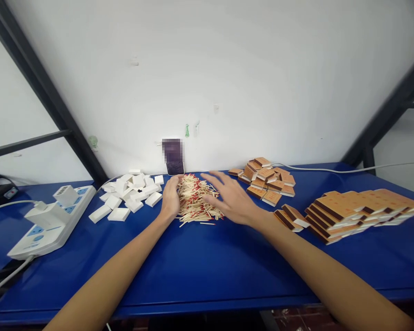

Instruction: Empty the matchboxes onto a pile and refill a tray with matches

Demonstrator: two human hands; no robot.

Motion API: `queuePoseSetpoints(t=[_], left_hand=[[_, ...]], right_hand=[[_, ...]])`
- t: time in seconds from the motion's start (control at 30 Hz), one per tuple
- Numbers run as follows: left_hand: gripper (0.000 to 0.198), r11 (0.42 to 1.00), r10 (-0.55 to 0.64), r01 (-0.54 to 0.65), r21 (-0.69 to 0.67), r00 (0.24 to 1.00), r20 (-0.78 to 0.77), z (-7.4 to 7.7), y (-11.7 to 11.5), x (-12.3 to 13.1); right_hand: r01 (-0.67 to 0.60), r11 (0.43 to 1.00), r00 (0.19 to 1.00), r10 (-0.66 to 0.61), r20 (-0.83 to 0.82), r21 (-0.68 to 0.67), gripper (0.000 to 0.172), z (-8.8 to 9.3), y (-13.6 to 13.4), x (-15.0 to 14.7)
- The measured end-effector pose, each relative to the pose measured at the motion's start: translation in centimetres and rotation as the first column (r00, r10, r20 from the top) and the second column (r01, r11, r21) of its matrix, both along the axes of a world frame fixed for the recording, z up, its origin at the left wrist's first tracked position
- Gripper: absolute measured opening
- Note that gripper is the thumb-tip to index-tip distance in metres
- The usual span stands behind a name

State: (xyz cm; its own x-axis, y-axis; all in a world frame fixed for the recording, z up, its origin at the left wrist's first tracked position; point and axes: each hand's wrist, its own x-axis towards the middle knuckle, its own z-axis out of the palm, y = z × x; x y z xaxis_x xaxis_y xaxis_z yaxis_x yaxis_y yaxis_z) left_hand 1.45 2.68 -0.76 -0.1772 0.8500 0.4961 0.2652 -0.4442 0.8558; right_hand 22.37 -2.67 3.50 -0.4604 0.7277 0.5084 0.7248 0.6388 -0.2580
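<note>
Head view: left hand [171, 197], right hand [232, 197] unclenched, flanking match pile [196, 200]; tabletop [207, 264] room toward front edge [207, 307].

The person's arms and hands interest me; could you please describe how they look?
The left hand and right hand are bare, without gloves. No sleeve shows on the left forearm or right forearm, and no watch or bracelet is visible.

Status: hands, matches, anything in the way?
Left hand open, at left edge of matches. Right hand open, at right edge. Matches loosely heaped. Phone behind, not blocking.
</note>
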Motion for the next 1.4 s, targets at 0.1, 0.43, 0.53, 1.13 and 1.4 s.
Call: queuePoseSetpoints(t=[0.1, 0.43, 0.53, 1.13, 1.4], left_hand=[[0.041, 0.999, -0.04, 0.037, 0.035, 0.993, 0.115, 0.5, 0.0, -0.2], [0.026, 0.973, -0.113, 0.134, 0.189, 0.987, -0.116, 2.8, -3.5, -1.3], [0.023, 0.887, -0.13, 0.353, 0.299, 0.811, -0.571, 3.4, -6.4, -0.2], [0.033, 0.83, 0.037, 0.492, 0.261, 0.418, -0.908, 2.0, -9.5, 3.0], [0.036, 0.914, 0.081, 0.213, 0.346, 0.739, -0.669, 3.1, -6.8, 0.2]], right_hand=[[0.134, 0.991, 0.988, -0.132, -0.077, 0.027, 0.042, 1.9, -1.6, 2.4], [0.271, 0.94, 0.839, -0.336, 0.428, 0.208, 0.035, -3.2, -8.0, 9.8], [0.247, 0.932, 0.802, -0.35, 0.484, 0.266, 0.038, -3.7, -8.4, 10.1], [-0.212, 0.887, 0.751, -0.12, -0.649, -0.41, 0.033, 1.9, 0.8, 2.6], [-0.606, 0.67, 0.253, -0.348, -0.903, -0.428, 0.037, -0.4, 0.3, -2.0]])
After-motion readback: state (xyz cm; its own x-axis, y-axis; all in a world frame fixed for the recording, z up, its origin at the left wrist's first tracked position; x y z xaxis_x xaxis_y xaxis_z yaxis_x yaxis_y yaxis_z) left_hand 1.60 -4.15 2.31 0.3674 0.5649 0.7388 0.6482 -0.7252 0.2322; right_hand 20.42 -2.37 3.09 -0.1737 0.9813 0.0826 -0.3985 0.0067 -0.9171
